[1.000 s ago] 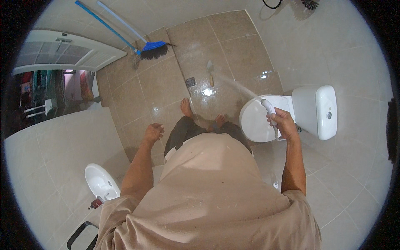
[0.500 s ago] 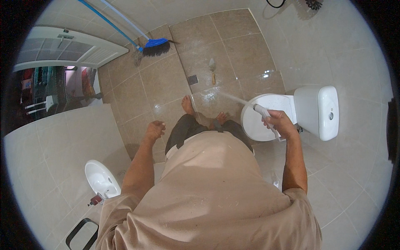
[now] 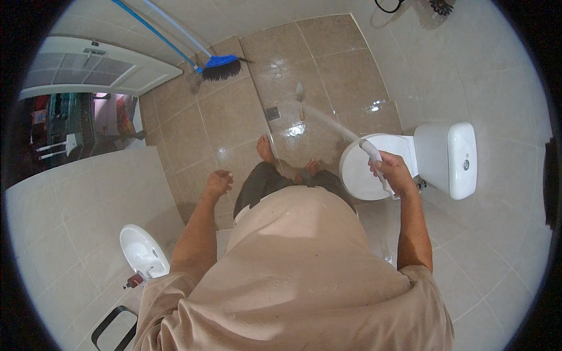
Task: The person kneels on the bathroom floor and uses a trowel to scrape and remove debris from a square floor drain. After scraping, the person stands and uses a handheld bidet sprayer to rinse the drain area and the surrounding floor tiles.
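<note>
My right hand (image 3: 393,173) is closed around a white handheld bidet sprayer (image 3: 376,161), held above the toilet's closed lid (image 3: 355,172). A stream of water leaves the sprayer head toward the far left and lands around a trowel (image 3: 301,100) lying on the wet tiled floor. The trowel has a pointed metal blade and a yellowish handle. Just left of it is a square floor drain (image 3: 273,113). My left hand (image 3: 219,183) hangs beside my left thigh, holding nothing, its fingers loosely bent and somewhat apart.
A blue broom (image 3: 221,68) with black bristles leans at the far wall beside a white door (image 3: 105,65). The toilet tank (image 3: 462,161) stands on the right. At lower left are a small white washbasin (image 3: 142,251) and a black-framed object (image 3: 114,327). Wet floor tiles shine.
My right hand has tilted the sprayer slightly, and the water jet now reaches farther, up to the trowel's handle and the drain. My left hand has barely moved.
</note>
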